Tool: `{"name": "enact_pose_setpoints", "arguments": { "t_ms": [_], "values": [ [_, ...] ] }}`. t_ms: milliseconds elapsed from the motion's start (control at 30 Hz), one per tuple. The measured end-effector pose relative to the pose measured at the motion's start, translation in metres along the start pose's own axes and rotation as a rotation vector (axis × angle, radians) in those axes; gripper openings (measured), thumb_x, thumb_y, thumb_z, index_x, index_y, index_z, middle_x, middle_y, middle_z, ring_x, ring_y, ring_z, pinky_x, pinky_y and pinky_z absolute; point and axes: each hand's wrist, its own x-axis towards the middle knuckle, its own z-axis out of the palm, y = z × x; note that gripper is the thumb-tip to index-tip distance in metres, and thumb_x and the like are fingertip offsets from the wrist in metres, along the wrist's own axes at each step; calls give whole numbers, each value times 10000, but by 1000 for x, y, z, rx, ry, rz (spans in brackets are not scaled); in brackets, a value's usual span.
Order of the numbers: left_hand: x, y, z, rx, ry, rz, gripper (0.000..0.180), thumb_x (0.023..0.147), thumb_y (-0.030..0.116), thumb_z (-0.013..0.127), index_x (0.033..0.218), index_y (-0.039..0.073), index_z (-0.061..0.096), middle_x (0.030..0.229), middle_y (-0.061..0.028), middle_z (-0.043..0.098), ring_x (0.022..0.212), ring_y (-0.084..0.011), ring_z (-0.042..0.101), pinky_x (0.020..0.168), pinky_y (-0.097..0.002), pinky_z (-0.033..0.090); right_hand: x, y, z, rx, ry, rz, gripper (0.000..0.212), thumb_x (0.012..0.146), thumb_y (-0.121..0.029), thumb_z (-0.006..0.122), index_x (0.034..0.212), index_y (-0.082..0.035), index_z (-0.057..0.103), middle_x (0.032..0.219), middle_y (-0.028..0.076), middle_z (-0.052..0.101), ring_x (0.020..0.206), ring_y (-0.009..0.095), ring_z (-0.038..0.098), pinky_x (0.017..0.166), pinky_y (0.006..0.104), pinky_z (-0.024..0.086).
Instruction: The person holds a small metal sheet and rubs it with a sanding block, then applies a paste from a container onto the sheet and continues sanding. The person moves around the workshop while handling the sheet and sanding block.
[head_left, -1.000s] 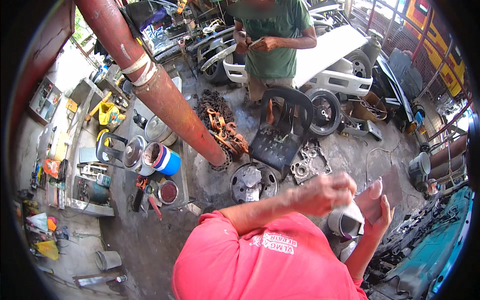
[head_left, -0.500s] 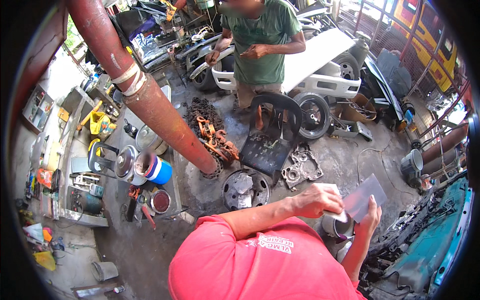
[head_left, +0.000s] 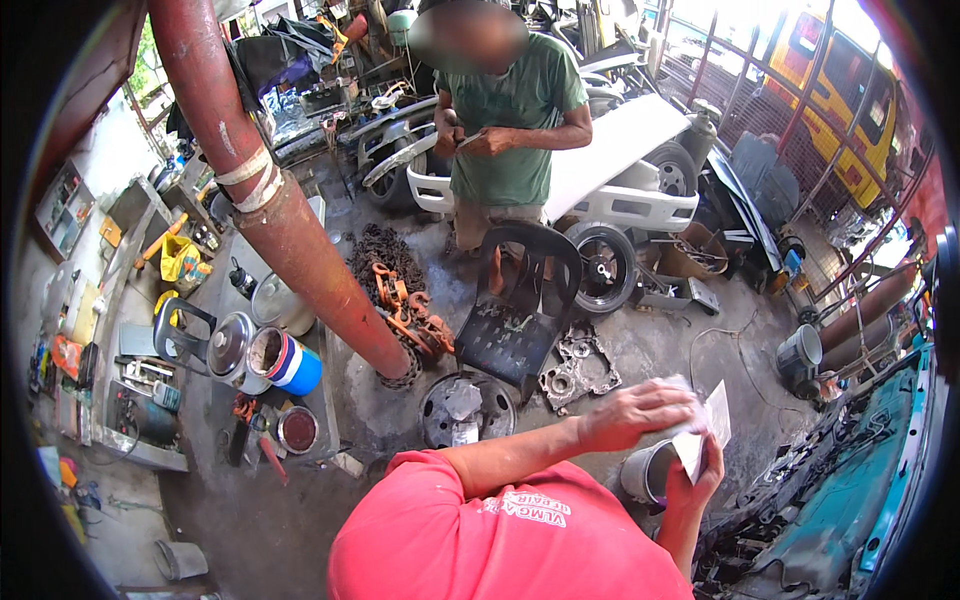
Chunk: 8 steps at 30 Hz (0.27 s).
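My left hand (head_left: 640,415) reaches across from the left, with fingers bent over a whitish pad (head_left: 682,392) whose kind I cannot make out through the blur. Just beside it, my right hand (head_left: 702,476) grips a thin, stiff-looking pale sheet (head_left: 718,412) by its lower edge. The pad is against or very close to the sheet; I cannot tell whether they touch. Under both hands stands a grey bucket (head_left: 636,476), partly hidden by my right hand and the red shirt.
A person in a green shirt (head_left: 515,95) stands beyond a black plastic chair (head_left: 520,325). Around lie a wheel rim (head_left: 433,415), a metal casing (head_left: 583,370), an orange chain hoist (head_left: 410,310) and a tyre (head_left: 628,265). A red post (head_left: 310,270) slants on the left; a teal panel (head_left: 850,490) lies right.
The sheet has turned from broad and grey to a narrower, tilted white shape. My left hand has moved up against it. The other person's hands have come together. The whole view has shifted slightly.
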Motion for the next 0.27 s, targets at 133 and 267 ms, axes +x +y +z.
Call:
{"name": "enact_pose_setpoints", "arguments": {
  "t_ms": [133,267],
  "values": [
    [-65,-33,4,57,-410,-144,380,812,-10,693,1144,163,758,1361,-92,687,1190,-346,691,998,-461,594,-7,-47,0,-180,-60,-246,453,1030,-236,653,1407,9,604,1301,140,699,1095,246,704,974,396,603],
    [-63,-17,-33,-54,-345,-163,317,822,-36,670,1100,105,728,1244,-90,684,1137,-278,710,906,-360,594,12,-47,27,-228,-78,-383,660,972,-257,738,1527,37,534,1386,142,641,1229,229,644,1034,358,560]
  ]
}}
